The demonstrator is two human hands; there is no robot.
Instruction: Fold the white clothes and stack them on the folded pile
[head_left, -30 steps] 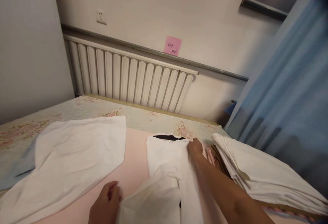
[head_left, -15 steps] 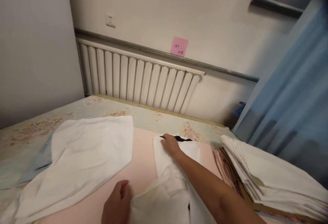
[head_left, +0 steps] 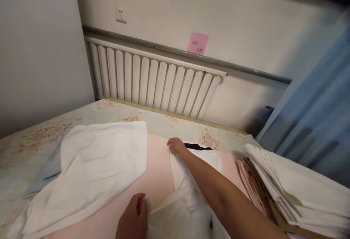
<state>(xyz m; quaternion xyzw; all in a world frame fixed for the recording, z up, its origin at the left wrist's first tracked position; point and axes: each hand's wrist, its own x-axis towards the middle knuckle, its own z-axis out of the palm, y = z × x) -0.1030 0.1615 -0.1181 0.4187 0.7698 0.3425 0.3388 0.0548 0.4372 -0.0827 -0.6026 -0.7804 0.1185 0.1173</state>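
Note:
A white garment (head_left: 191,209) lies before me on a pale pink sheet (head_left: 158,158), with a black strip (head_left: 198,146) at its far edge. My right hand (head_left: 175,145) reaches across and is closed on the garment's far left corner. Nearer to me, my left hand (head_left: 133,215) is curled at the garment's left edge, where the cloth bunches up; its fingertips are partly hidden. To the left, another white cloth (head_left: 101,162) lies spread and wrinkled, partly over a light blue cloth (head_left: 45,178).
On the right is a stack of folded white cloths (head_left: 298,184) beside pink and brown folded fabric (head_left: 255,184). The floral bed cover (head_left: 90,113) runs to a radiator (head_left: 155,80) on the wall. A blue curtain (head_left: 314,107) hangs at the right.
My right hand has moved slightly left along the garment's far edge to its corner. My left hand stays at the near left edge. The whole view has shifted a little.

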